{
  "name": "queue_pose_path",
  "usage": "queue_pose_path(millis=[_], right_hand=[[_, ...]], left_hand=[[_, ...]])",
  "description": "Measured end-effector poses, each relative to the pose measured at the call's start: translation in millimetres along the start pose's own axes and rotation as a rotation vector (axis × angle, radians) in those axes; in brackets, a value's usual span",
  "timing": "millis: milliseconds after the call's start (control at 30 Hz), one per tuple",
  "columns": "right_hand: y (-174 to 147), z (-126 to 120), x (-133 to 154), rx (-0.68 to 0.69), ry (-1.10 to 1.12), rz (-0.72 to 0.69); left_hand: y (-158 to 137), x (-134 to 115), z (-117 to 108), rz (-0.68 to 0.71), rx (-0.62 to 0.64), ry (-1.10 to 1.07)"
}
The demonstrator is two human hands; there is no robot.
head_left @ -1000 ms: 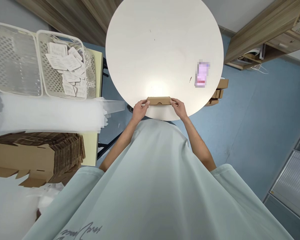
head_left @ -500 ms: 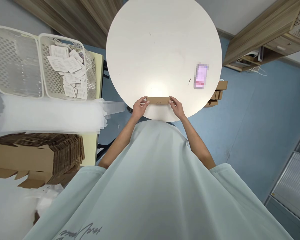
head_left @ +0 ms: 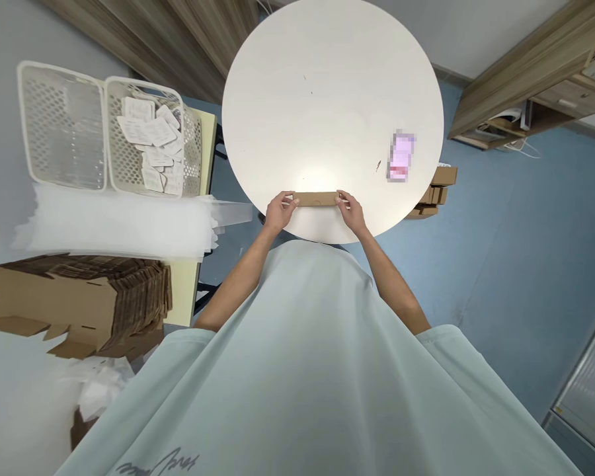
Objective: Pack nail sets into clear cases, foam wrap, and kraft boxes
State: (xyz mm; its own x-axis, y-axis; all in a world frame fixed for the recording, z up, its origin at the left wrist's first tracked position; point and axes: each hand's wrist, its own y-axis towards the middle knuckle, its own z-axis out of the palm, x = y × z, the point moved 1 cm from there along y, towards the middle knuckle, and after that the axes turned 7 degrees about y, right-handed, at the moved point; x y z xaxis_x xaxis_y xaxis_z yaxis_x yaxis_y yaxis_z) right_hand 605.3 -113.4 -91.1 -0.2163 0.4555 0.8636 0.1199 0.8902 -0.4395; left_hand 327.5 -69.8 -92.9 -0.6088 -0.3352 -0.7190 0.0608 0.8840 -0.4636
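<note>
A small brown cardboard box (head_left: 316, 199) is held level near the front edge of the round white table (head_left: 327, 99). My left hand (head_left: 280, 211) grips its left end between thumb and fingers. At the right end, my right hand (head_left: 351, 213) pinches it the same way. The side facing me shows a small curved thumb notch. Whether the box rests on the tabletop or hangs just above it, I cannot tell.
A phone-like pixelated item (head_left: 400, 156) lies on the table's right. On a side table at left stand white baskets (head_left: 192, 142), one with white cards (head_left: 151, 132), a stack of white plastic sleeves (head_left: 123, 221) and flat cardboard boxes (head_left: 54, 297). Brown boxes (head_left: 443, 176) sit beyond the table's right edge.
The view has shifted slightly, so the side table and baskets appear further right. Both hands keep hold of the box at its two ends, nearly unmoved.
</note>
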Motion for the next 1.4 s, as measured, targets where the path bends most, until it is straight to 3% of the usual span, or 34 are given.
queue_pose_path(millis=[200, 400, 600, 800, 1000, 1200, 1400], right_hand=[[-6, 3, -8, 0.013, 0.03, -0.018], [-33, 3, -24, 0.039, 0.075, -0.007], [-66, 4, -43, -0.013, 0.04, 0.076], [-84, 6, -67, -0.066, 0.037, 0.179], [-104, 6, -88, -0.037, 0.194, 0.189], [-147, -14, -87, 0.009, 0.324, 0.181], [-201, -50, -83, -0.053, 0.345, 0.175]], left_hand=[[-13, 0, 5, -0.062, -0.031, -0.023], [-43, 6, 10, -0.08, -0.03, -0.012], [-64, 17, 36, -0.15, -0.01, 0.008], [-79, 36, 61, -0.235, 0.122, -0.044], [-120, 42, 74, -0.29, 0.088, -0.209], [-170, 33, 85, -0.257, 0.035, -0.428], [-211, 15, 112, -0.214, 0.019, -0.499]])
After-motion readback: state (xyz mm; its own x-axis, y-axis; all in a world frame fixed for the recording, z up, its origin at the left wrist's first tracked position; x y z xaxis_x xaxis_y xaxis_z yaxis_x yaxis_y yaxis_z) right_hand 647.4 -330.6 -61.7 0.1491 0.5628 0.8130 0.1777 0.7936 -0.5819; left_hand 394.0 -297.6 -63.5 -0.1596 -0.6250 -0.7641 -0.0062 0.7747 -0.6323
